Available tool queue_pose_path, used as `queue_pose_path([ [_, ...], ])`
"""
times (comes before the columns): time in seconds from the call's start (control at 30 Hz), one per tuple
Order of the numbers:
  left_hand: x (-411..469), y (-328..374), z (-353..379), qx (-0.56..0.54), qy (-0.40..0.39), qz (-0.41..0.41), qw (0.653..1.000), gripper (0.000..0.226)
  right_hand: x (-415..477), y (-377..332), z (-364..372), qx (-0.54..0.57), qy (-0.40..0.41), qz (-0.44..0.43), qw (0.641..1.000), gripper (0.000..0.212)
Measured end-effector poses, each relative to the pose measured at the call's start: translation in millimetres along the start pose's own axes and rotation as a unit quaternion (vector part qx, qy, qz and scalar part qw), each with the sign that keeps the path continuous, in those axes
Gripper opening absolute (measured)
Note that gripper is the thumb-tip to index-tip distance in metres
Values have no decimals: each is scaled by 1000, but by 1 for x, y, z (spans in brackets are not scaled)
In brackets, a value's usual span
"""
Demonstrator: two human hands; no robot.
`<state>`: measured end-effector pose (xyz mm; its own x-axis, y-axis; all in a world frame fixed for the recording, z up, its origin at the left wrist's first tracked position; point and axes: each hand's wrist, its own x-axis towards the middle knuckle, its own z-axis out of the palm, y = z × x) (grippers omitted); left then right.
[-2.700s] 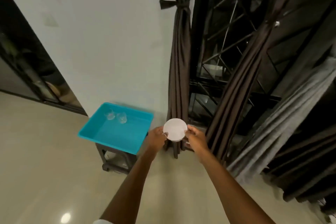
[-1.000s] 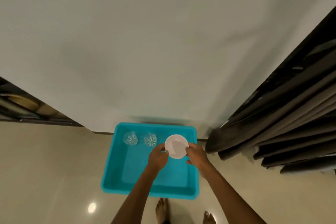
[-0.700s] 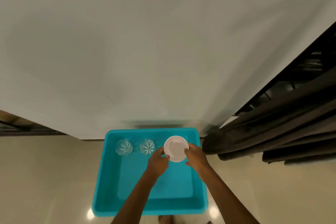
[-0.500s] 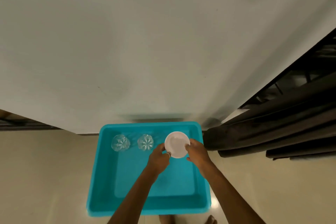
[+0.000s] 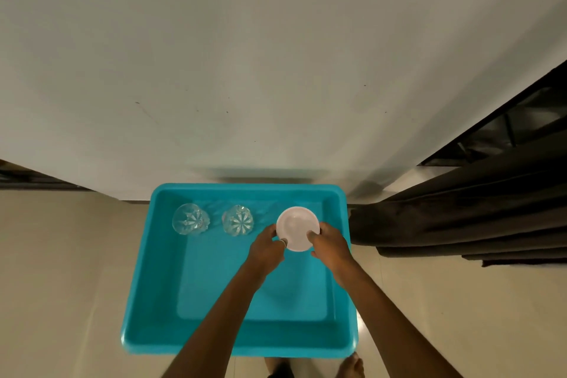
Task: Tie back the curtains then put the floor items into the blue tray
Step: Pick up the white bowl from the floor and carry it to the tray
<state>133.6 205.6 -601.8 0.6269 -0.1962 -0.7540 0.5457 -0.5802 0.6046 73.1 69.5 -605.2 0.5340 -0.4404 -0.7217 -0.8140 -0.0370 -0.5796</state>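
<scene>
A small white bowl (image 5: 297,226) is held over the far right part of the blue tray (image 5: 147,291). My left hand (image 5: 266,246) grips its left rim and my right hand (image 5: 328,241) grips its right rim. Whether the bowl touches the tray floor I cannot tell. Two clear cut glasses (image 5: 190,219) (image 5: 237,220) stand side by side in the tray's far left part, left of the bowl. The dark curtain (image 5: 460,218) hangs bunched at the right, beside the tray.
A plain white wall (image 5: 245,55) rises right behind the tray. Beige floor tiles (image 5: 61,285) spread to both sides. A dark frame (image 5: 30,176) runs along the floor at far left. My bare feet (image 5: 349,367) show below the tray's near edge.
I carried the bowl from beside the curtain to above the tray. Over the last second the view closed in, and the bowl sank slightly toward the tray's far right part.
</scene>
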Motion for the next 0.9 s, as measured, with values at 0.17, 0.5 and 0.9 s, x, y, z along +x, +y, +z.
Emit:
queue_pose_path([
  [0.17, 8, -1, 0, -4, 0, 10, 1000, 42, 11, -1, 5, 2, -4, -7, 1000, 34],
  [0.5, 17, -8, -2, -11, -1, 6, 1000, 41, 19, 3, 12, 13, -7, 5, 1000, 35],
  [0.9, 27, -25, -1, -22, -12, -9, 1000, 49, 20, 13, 19, 29, -15, 16, 999, 42],
])
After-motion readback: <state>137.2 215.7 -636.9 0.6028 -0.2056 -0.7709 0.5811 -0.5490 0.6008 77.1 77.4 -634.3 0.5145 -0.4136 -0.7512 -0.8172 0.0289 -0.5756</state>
